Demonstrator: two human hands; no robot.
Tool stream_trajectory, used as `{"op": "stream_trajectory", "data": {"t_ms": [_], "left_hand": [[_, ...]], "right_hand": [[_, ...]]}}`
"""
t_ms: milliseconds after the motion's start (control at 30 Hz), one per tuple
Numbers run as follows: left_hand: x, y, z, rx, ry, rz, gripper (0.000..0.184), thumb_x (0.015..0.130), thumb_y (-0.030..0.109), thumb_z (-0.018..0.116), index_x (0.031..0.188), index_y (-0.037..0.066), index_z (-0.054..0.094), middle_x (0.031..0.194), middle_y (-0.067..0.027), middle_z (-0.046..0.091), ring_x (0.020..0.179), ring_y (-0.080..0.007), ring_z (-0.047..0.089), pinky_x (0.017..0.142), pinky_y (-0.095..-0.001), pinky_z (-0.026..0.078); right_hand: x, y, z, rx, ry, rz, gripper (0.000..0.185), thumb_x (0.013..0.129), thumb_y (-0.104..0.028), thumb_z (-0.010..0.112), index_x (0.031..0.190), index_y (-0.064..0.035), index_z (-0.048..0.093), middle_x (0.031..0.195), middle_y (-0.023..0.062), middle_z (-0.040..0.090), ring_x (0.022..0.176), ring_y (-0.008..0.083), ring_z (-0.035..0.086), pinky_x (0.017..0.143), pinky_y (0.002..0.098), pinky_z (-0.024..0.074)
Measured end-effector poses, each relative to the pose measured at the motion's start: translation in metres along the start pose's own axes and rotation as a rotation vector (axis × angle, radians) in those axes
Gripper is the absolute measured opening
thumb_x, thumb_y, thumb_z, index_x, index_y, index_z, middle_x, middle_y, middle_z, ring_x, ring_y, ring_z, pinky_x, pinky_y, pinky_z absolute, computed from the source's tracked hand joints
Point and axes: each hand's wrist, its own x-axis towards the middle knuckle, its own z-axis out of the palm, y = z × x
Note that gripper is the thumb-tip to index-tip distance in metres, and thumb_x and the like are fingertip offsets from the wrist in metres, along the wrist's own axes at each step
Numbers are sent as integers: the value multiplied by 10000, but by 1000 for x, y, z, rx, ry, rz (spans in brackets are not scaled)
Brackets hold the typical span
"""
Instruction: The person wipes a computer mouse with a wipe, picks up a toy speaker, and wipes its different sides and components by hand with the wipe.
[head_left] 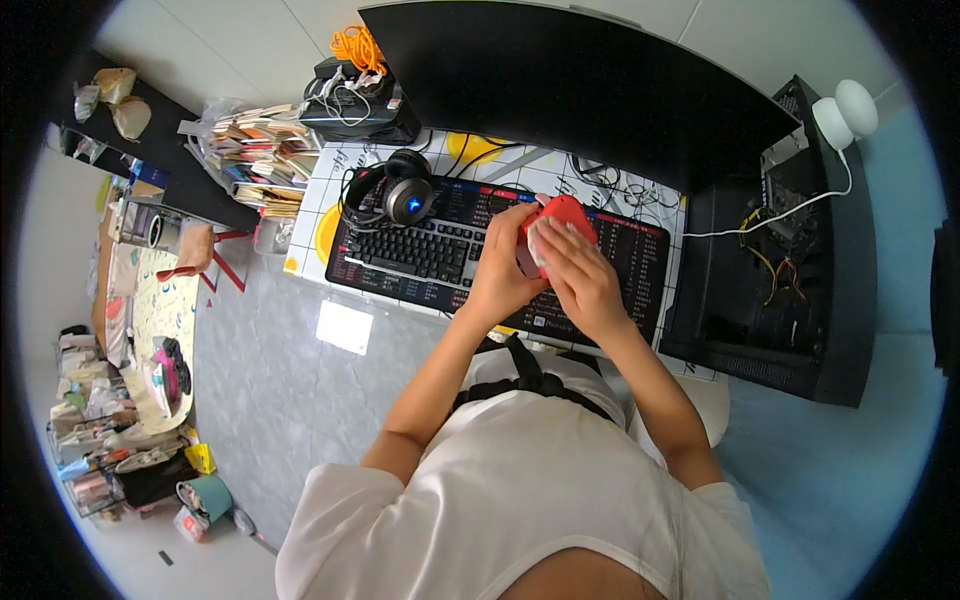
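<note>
Resting between hands (503, 268) (590, 288) (red object (572, 211))

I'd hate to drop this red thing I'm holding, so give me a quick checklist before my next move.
1. Left hand gripping the red thing: ok.
2. Right hand holding the white cloth against it: ok.
3. Red thing's surface clean: cannot tell; the hands and cloth hide much of it.
4. Headphones clear of the hands: ok, off to the left.
5. PC case closed: not ok; wires show inside.
</note>
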Motion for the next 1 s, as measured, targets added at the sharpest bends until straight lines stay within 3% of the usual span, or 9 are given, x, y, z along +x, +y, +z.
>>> {"op": "stream_trajectory", "data": {"t_ms": [67, 167, 367, 433, 567, 700, 800, 933, 1000], "left_hand": [[1, 8, 1, 56, 3, 69, 724, 561, 13, 744, 1220, 36, 443, 1204, -158, 478, 1102, -325, 485, 912, -361, 419], [6, 9, -5, 47, 83, 18, 710, 575, 15, 742, 1217, 35, 441, 1200, -160, 479, 1108, -327, 478, 913, -368, 418], [6, 13, -9, -4, -49, 125, 740, 548, -22, 732, 1218, 13, 419, 1179, -192, 478, 1099, -372, 458, 944, -402, 389], [1, 13, -2, -70, 10, 65, 742, 544, -21, 731, 1217, 16, 422, 1182, -194, 476, 1097, -373, 459, 945, -400, 387], [8, 9, -15, 39, 38, 103, 747, 557, -17, 739, 1232, 23, 422, 1214, -170, 465, 1111, -329, 466, 926, -371, 405], [2, 11, -9, 10, -60, 159, 769, 530, -29, 743, 1229, 31, 427, 1203, -165, 466, 1108, -317, 472, 932, -363, 407], [6, 6, -18, -8, 18, 51, 787, 526, -31, 744, 1240, 41, 422, 1222, -148, 456, 1123, -300, 473, 920, -347, 424], [2, 9, -21, -30, -112, 112, 816, 492, -21, 751, 1236, 38, 422, 1229, -156, 465, 1135, -323, 463, 960, -369, 389], [2, 11, -17, -21, -83, 116, 817, 496, -22, 747, 1244, 38, 421, 1227, -156, 463, 1132, -319, 464, 951, -364, 394]], "right_hand": [[16, -1, 0, -27, 70, 32, 345, 865, -70, 524, 1206, -23, 545, 1280, 119, 511, 1221, 272, 455, 1030, 422, 347], [10, -9, 0, -84, 60, -18, 352, 870, -74, 519, 1219, -24, 535, 1292, 121, 500, 1224, 277, 451, 1029, 427, 346], [16, -9, 4, -47, 98, 23, 385, 880, -86, 493, 1260, -25, 494, 1333, 118, 461, 1232, 283, 442, 1032, 432, 339], [22, -11, 3, -161, 113, 2, 393, 880, -89, 493, 1268, -25, 487, 1337, 123, 456, 1234, 287, 439, 1028, 430, 345], [-13, -4, 15, -109, 103, -10, 392, 885, -119, 491, 1267, -28, 488, 1342, 129, 452, 1249, 290, 423, 1043, 431, 321], [18, -4, 3, -142, 154, 86, 395, 886, -97, 467, 1273, -23, 477, 1348, 138, 442, 1266, 289, 402, 1054, 438, 307], [1, -13, 6, -102, 81, 43, 384, 883, -97, 482, 1261, -27, 485, 1357, 134, 431, 1267, 294, 398, 1057, 449, 297], [11, 3, -4, -108, 189, 171, 360, 879, -63, 484, 1236, -19, 502, 1331, 134, 461, 1263, 297, 403, 1055, 454, 297], [16, 2, -2, -97, 205, 104, 349, 871, -43, 485, 1218, -21, 523, 1311, 125, 485, 1256, 294, 414, 1053, 447, 302]]}}
